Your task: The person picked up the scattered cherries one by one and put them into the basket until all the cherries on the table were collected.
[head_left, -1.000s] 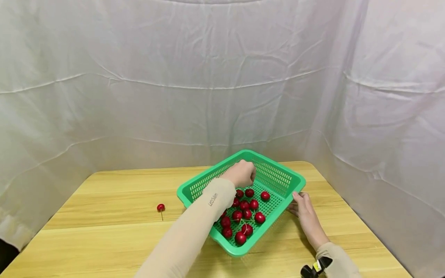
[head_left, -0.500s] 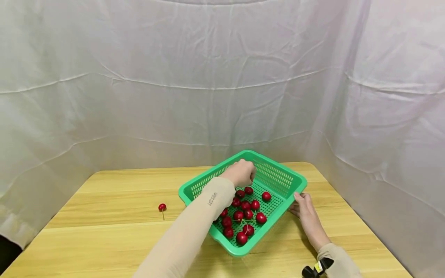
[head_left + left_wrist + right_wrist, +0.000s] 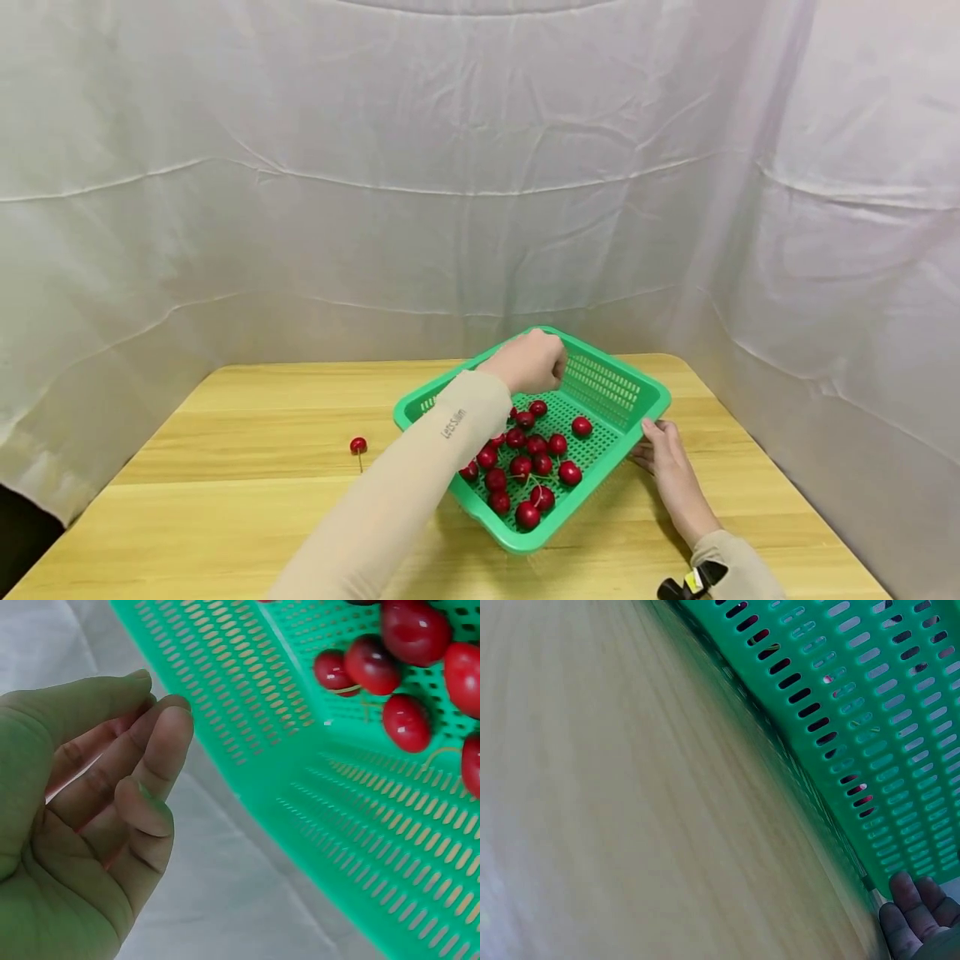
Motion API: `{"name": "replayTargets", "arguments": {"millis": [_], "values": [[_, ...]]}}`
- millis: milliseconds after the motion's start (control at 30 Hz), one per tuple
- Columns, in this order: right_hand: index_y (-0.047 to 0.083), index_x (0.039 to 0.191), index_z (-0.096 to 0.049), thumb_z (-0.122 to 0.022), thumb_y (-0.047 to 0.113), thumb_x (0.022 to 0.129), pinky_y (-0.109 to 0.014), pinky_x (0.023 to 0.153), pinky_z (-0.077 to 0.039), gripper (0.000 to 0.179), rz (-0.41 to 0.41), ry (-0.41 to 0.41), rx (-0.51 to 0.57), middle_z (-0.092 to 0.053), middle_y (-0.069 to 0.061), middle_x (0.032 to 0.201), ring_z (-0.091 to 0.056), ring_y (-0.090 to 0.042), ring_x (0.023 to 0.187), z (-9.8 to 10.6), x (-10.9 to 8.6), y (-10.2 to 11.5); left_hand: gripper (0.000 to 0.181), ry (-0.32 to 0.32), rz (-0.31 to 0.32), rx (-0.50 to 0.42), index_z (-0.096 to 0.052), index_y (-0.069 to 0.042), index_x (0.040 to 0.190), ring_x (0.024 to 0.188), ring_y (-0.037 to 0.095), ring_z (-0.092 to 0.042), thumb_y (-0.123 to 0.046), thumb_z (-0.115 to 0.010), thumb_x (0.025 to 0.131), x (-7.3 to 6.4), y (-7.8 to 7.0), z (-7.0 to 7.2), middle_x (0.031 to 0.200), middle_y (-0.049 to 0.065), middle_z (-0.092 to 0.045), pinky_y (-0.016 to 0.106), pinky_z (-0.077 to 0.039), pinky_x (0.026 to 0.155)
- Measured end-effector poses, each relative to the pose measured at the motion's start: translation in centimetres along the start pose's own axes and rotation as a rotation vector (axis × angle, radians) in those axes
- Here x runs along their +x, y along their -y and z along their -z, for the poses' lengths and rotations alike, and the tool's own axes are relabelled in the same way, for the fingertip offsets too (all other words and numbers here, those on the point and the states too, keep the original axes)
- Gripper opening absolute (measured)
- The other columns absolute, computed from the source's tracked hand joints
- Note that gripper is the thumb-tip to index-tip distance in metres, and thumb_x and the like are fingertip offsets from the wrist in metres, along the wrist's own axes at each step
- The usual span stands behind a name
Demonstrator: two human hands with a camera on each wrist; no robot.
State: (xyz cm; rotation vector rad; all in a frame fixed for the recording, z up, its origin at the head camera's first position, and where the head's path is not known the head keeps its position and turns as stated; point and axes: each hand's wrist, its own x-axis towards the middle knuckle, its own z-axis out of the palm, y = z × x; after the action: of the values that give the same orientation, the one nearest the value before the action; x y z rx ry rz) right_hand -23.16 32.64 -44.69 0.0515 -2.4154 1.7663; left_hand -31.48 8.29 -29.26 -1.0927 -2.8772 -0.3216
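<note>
A green slotted plastic basket point(image 3: 606, 467) stands at the right of centre and holds several red cherries point(image 3: 570, 473), some with stems. My left hand point(image 3: 527, 362) is over its far part, and the forearm crosses the left rim and hides some of the cherries. In the left wrist view the fingers point(image 3: 155, 814) are loosely bent, thumb tip close to the index finger, with no cherry visible between them. My right hand point(image 3: 673, 475) grips the basket's right corner, thumb at the rim and fingers against the wall underneath.
One stemmed cherry point(image 3: 358, 446) lies by itself on the wooden table point(image 3: 247, 517), left of the basket. Pale cloth point(image 3: 465, 233) hangs behind the table and along its sides. A black wrist mount point(image 3: 692, 581) sits on the right sleeve.
The head view has shifted slightly, carrying everything a little rightward. My left hand has risen a little inside the basket, uncovering more cherries below the sleeve. The right hand keeps its grip.
</note>
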Motion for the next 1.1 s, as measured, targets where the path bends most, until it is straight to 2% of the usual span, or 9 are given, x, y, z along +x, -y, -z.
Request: {"name": "replayTargets", "arguments": {"millis": [67,133,200,267,367,667,833,1100], "values": [[0.000,0.154,-0.029,-0.025,0.049,0.117,-0.016,0.098,-0.050,0.061,-0.002,0.000,0.006,-0.050,-0.019,0.142,-0.059,-0.001,0.108,0.0,0.1,-0.1,0.046,-0.010,0.005,0.002,-0.040,-0.022,0.062,0.066,0.011,-0.023,-0.001,-0.064,0.096,-0.4,-0.3,0.6,0.065,-0.007,-0.027,0.025,-0.023,0.058],[-0.001,0.154,-0.028,-0.025,0.049,0.117,-0.016,0.098,-0.051,0.061,-0.004,0.002,0.010,-0.050,-0.020,0.142,-0.060,-0.001,0.108,0.0,0.1,-0.1,0.040,-0.014,0.017,-0.015,-0.054,-0.023,0.066,0.067,0.008,-0.038,-0.008,-0.070,0.100,-1.0,-0.6,1.4,0.067,-0.010,-0.044,0.023,-0.033,0.059],[-0.001,0.153,-0.029,-0.025,0.048,0.117,-0.016,0.098,-0.051,0.061,-0.004,0.004,0.011,-0.049,-0.020,0.143,-0.060,-0.001,0.108,0.0,0.2,-0.2,0.025,-0.027,0.022,-0.027,-0.070,-0.024,0.077,0.074,0.008,-0.055,-0.017,-0.074,0.101,-1.7,-0.9,2.2,0.079,-0.013,-0.063,0.024,-0.046,0.066],[-0.001,0.153,-0.029,-0.024,0.049,0.117,-0.016,0.099,-0.051,0.061,-0.002,0.006,0.009,-0.049,-0.020,0.144,-0.060,-0.001,0.109,0.0,0.3,-0.3,0.013,-0.045,0.022,-0.036,-0.078,-0.024,0.088,0.082,0.008,-0.065,-0.020,-0.076,0.101,-2.4,-1.0,3.1,0.090,-0.014,-0.072,0.027,-0.054,0.073],[-0.001,0.153,-0.029,-0.023,0.048,0.117,-0.016,0.099,-0.051,0.061,0.004,0.006,0.001,-0.049,-0.020,0.144,-0.060,0.000,0.109,0.2,0.5,-0.3,0.008,-0.075,0.015,-0.048,-0.080,-0.022,0.094,0.086,0.008,-0.068,-0.021,-0.076,0.101,-3.3,-1.1,4.3,0.093,-0.012,-0.075,0.029,-0.057,0.079],[-0.001,0.154,-0.028,-0.022,0.049,0.117,-0.015,0.098,-0.050,0.062,-0.002,0.012,-0.001,-0.048,-0.021,0.147,-0.059,0.002,0.109,0.4,0.9,-0.7,0.011,-0.160,-0.012,-0.084,-0.075,-0.023,0.089,0.083,0.008,-0.068,-0.021,-0.078,0.100,-5.5,-0.9,6.8,0.086,-0.011,-0.073,0.028,-0.057,0.078],[0.000,0.152,-0.029,-0.023,0.050,0.117,-0.015,0.097,-0.051,0.061,-0.002,0.009,-0.007,-0.049,-0.020,0.144,-0.059,0.002,0.109,0.7,1.1,-0.8,0.009,-0.208,-0.007,-0.069,-0.076,-0.025,0.091,0.086,0.008,-0.067,-0.024,-0.078,0.100,-7.1,-0.7,7.6,0.090,-0.013,-0.075,0.029,-0.057,0.081],[0.000,0.150,-0.030,-0.021,0.054,0.116,-0.016,0.097,-0.051,0.064,-0.015,0.012,-0.013,-0.048,-0.019,0.144,-0.059,0.002,0.109,1.2,0.7,-0.6,0.005,-0.296,-0.015,-0.124,-0.080,-0.021,0.093,0.081,0.003,-0.070,-0.021,-0.080,0.098,-10.1,0.6,8.0,0.088,-0.010,-0.078,0.026,-0.059,0.082]]}}
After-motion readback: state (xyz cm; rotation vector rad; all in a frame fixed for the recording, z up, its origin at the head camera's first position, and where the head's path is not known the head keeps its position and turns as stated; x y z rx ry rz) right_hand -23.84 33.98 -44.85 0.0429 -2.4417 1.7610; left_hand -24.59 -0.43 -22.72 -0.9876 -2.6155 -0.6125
